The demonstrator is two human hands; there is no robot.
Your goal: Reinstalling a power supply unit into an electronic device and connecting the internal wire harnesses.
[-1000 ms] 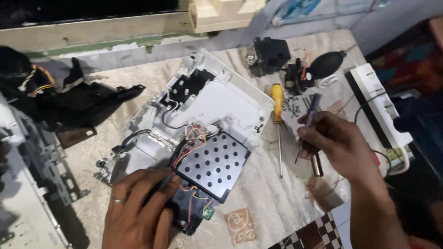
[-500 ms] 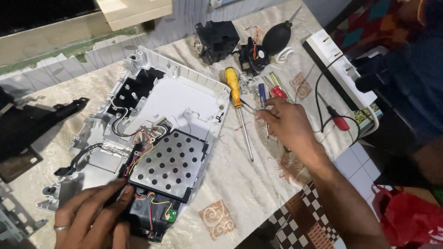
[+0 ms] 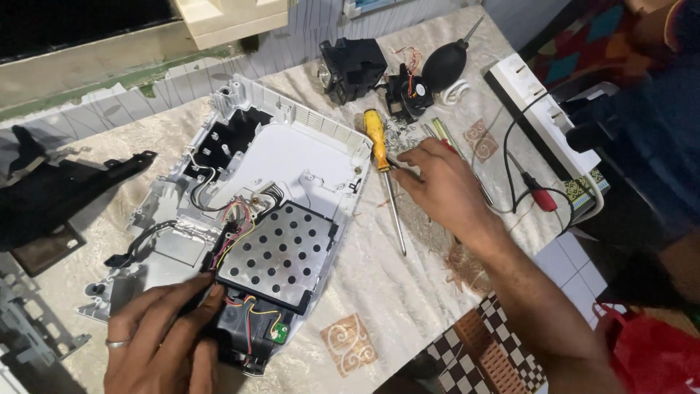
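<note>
An opened white plastic housing [image 3: 292, 157] lies on the table with a perforated metal plate [image 3: 281, 252] and coloured wires [image 3: 240, 215] inside. My left hand [image 3: 164, 343], a ring on one finger, grips the black module [image 3: 244, 332] at the housing's near end, beside a small green board [image 3: 278, 333]. My right hand [image 3: 445, 190] lies to the right of the housing, its fingertips pinching a thin dark tool [image 3: 394, 163] next to the yellow-handled screwdriver [image 3: 383, 164]. More thin tools lie partly hidden under that hand.
At the back stand a black lens block [image 3: 354, 66], a small fan [image 3: 408, 91] and a black rubber air blower [image 3: 445, 66]. A white power strip [image 3: 543, 120] with a red-plugged cable [image 3: 539, 193] runs along the right edge. Black covers [image 3: 58, 190] lie at the left.
The view has shifted right and closer. My right hand has lowered from holding a screwdriver upright to the tools beside the yellow screwdriver. My left hand stays on the black module.
</note>
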